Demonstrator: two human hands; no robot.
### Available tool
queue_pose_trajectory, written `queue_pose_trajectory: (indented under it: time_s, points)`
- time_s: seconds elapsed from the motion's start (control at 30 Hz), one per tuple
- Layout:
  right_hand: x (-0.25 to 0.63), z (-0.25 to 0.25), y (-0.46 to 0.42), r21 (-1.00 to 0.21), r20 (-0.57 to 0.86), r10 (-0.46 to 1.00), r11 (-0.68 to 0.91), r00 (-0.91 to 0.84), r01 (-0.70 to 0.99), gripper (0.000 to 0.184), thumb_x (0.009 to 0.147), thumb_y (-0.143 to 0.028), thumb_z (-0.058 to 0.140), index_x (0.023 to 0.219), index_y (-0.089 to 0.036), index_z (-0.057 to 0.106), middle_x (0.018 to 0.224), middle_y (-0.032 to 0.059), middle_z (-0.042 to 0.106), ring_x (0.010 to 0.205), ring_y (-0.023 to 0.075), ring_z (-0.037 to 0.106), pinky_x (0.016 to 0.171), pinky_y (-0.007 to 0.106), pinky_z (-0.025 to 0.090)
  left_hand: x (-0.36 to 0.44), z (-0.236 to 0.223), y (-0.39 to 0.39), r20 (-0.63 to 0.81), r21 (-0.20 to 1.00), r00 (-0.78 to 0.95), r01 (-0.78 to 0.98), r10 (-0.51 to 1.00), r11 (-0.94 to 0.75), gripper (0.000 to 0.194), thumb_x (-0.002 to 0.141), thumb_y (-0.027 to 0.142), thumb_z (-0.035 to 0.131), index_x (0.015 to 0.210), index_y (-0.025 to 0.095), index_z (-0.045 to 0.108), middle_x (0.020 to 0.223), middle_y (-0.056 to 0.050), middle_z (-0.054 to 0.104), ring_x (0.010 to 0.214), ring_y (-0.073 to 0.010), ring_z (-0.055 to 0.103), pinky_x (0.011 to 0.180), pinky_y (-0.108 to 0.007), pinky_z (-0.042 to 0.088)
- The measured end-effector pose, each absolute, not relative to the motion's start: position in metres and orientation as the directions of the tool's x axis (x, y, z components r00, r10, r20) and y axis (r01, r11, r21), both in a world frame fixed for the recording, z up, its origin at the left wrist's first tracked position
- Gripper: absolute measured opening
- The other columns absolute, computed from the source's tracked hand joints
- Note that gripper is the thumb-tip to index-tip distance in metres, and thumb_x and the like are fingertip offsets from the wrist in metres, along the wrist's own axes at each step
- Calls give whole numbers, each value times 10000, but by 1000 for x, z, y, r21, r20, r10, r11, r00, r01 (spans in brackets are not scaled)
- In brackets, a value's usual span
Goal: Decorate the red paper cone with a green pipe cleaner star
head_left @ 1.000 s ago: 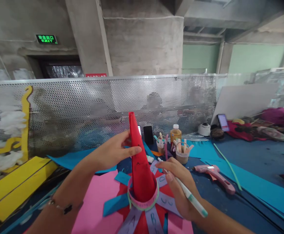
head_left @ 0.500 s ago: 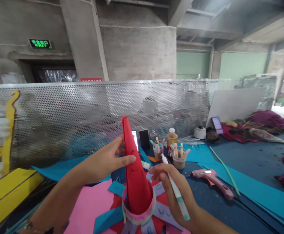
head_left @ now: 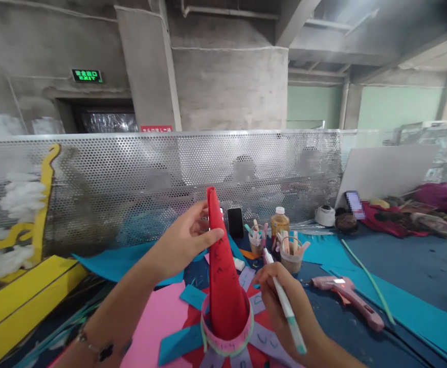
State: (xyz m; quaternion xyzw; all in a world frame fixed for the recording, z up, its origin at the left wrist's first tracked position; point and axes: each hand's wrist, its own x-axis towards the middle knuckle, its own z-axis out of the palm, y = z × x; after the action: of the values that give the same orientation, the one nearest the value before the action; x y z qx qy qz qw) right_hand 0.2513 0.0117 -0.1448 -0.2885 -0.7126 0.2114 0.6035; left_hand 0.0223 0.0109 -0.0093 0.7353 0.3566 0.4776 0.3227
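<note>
In the middle stands a tall red paper cone [head_left: 225,286] with black pen marks on its side. My left hand [head_left: 183,240] grips its upper part, thumb in front and fingers behind. Its base sits inside a pink paper ring [head_left: 227,346] with a pale green edge and writing. Blue and lilac paper strips [head_left: 271,342] with green letters fan out around the ring over red paper. My right hand [head_left: 285,294] is closed around a white marker [head_left: 285,299] with a teal end, just right of the cone and apart from it.
A pink hot glue gun [head_left: 350,296] lies at right beside blue paper [head_left: 411,301]. Behind the cone stand two small tubs [head_left: 291,258] of pens, a bottle [head_left: 280,222] and a phone [head_left: 235,223]. Yellow board [head_left: 24,301] lies at left. A perforated metal screen [head_left: 208,158] borders the table.
My left hand has slid higher up the red cone. My right hand with the marker has drawn slightly away from the cone. The whole view has shifted a little left.
</note>
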Motion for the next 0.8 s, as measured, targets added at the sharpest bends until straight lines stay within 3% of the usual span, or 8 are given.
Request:
queue_pose_trajectory:
  time_s: [0.2,0.27,0.37,0.57,0.8]
  points:
    - [250,-145,11,-611,742,646,762,-180,215,193,998,-312,532,829,-220,555,734,9,632,628,155,590,582,244,488,31,-10,8,626,763,101,123,773,-634,801,933,358,691,1577,353,216,1430,-112,525,1150,-267,634,939,-448,589]
    - [251,-145,10,-587,760,624,780,-182,218,193,1011,-312,504,853,-225,569,786,23,670,681,167,627,608,247,498,33,-11,7,666,731,65,139,743,-668,826,931,355,695,1584,382,190,1448,-106,518,1141,-261,641,936,-446,595]
    - [251,-146,9,-566,775,601,798,-195,209,195,1019,-303,491,862,-230,580,772,18,671,688,168,641,633,250,501,34,-11,6,659,729,61,194,749,-657,785,917,373,714,1561,358,265,1434,-105,544,1136,-271,650,939,-453,598]
    - [252,-145,9,-571,784,602,795,-151,205,167,1019,-315,504,918,-222,600,751,13,673,670,165,649,647,251,519,25,-5,5,606,752,130,227,784,-619,489,926,355,684,1367,200,539,1310,-119,660,1103,-273,680,940,-420,594]
    - [251,-147,10,-575,781,598,802,-183,162,170,1033,-318,471,934,-233,579,762,16,662,695,174,656,601,250,498,21,-7,11,596,756,164,218,786,-618,340,961,321,603,1265,181,662,1231,-97,709,1019,-243,693,852,-377,603]
